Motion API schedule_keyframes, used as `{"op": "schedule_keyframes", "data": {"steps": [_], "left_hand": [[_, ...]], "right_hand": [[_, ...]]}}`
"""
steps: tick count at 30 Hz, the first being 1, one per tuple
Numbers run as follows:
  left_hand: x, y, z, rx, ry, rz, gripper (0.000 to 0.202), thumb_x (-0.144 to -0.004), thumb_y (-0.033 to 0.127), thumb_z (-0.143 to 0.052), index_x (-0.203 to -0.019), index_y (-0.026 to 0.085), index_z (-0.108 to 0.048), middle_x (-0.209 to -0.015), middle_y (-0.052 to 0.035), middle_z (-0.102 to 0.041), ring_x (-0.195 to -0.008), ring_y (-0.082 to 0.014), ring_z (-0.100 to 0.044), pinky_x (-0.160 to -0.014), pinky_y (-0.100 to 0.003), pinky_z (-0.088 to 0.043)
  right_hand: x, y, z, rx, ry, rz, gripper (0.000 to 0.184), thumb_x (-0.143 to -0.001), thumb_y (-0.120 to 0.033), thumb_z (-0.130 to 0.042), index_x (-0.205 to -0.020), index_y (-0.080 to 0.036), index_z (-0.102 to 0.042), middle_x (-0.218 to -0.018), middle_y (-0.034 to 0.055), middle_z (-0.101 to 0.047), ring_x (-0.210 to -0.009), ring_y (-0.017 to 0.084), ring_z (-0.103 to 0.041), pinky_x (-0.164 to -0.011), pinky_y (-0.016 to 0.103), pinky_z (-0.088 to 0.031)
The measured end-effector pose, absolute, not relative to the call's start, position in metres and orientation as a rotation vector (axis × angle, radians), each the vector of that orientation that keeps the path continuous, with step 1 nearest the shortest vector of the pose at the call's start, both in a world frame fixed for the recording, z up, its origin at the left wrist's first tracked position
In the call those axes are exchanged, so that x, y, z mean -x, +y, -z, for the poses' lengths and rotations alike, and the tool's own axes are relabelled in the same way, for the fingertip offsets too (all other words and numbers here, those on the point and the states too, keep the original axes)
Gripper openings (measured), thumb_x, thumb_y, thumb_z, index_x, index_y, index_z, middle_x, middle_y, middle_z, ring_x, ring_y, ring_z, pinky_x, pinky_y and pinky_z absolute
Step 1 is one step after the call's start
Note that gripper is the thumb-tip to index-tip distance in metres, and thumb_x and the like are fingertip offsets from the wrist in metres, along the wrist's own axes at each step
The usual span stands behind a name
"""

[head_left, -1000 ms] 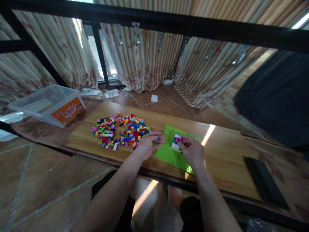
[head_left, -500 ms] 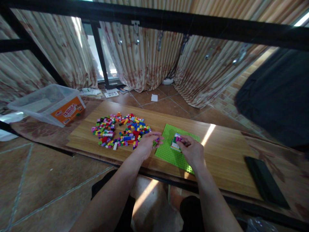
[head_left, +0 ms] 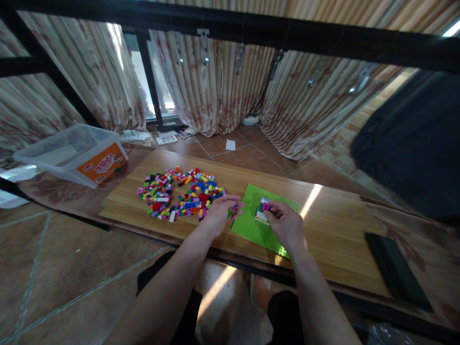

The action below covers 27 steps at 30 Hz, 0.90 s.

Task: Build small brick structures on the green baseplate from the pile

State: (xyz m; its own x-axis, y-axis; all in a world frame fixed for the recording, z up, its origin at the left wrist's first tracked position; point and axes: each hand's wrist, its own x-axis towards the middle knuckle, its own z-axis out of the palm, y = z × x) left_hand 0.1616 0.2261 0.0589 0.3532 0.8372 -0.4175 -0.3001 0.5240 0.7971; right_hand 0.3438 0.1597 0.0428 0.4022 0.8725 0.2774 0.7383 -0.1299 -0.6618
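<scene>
A green baseplate (head_left: 251, 227) lies on the wooden table (head_left: 334, 235) in front of me. A small brick build (head_left: 261, 213) in white, green and pink stands on the plate. My right hand (head_left: 285, 225) has its fingers pinched on a pink brick (head_left: 266, 207) at the top of that build. My left hand (head_left: 221, 213) rests at the plate's left edge, fingers curled round a few small bricks (head_left: 232, 211), green and blue among them. A heap of loose coloured bricks (head_left: 179, 194) spreads out to the left of my left hand.
A clear plastic tub (head_left: 72, 153) with an orange label sits at the far left. A dark flat object (head_left: 397, 270) lies at the table's right end. Curtains (head_left: 215, 86) and a black frame bar (head_left: 251, 33) stand behind the table, with papers on the tiled floor.
Both hands stay almost where they were. The view has shifted slightly; the right hand's fingers remain on the pink brick at the build.
</scene>
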Motion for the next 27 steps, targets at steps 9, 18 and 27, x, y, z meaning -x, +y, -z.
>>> {"op": "schedule_keyframes", "data": {"steps": [9,18,27], "left_hand": [[-0.1614,0.2257,-0.058,-0.696,0.927,-0.821,0.015,-0.077,0.009,-0.054,-0.087,0.013,-0.065,-0.077,-0.0061,-0.07,-0.057,-0.009,-0.06,-0.055,-0.02,-0.042],[-0.161,0.2263,-0.0562,-0.696,0.921,-0.823,0.015,-0.076,0.009,-0.056,-0.087,0.013,-0.065,-0.077,-0.0063,-0.07,-0.057,-0.0088,-0.06,-0.055,-0.02,-0.042],[-0.1602,0.2259,-0.0591,-0.697,0.934,-0.817,0.014,-0.077,0.009,-0.054,-0.086,0.013,-0.064,-0.078,-0.0065,-0.07,-0.055,-0.0083,-0.059,-0.052,-0.019,-0.042]], "right_hand": [[-0.3464,0.1603,-0.0376,1.858,-1.339,-0.318,0.026,-0.076,-0.035,-0.058,-0.094,-0.02,-0.069,-0.085,0.0051,-0.07,-0.068,0.017,-0.061,-0.069,0.032,-0.05],[-0.3439,0.16,-0.0405,1.857,-1.312,-0.319,0.026,-0.074,-0.037,-0.061,-0.092,-0.021,-0.071,-0.083,0.0044,-0.072,-0.065,0.016,-0.062,-0.065,0.031,-0.051],[-0.3501,0.1589,-0.0433,1.84,-1.182,-0.308,0.03,-0.076,-0.039,-0.058,-0.093,-0.018,-0.07,-0.082,0.0062,-0.072,-0.067,0.018,-0.063,-0.066,0.032,-0.051]]}}
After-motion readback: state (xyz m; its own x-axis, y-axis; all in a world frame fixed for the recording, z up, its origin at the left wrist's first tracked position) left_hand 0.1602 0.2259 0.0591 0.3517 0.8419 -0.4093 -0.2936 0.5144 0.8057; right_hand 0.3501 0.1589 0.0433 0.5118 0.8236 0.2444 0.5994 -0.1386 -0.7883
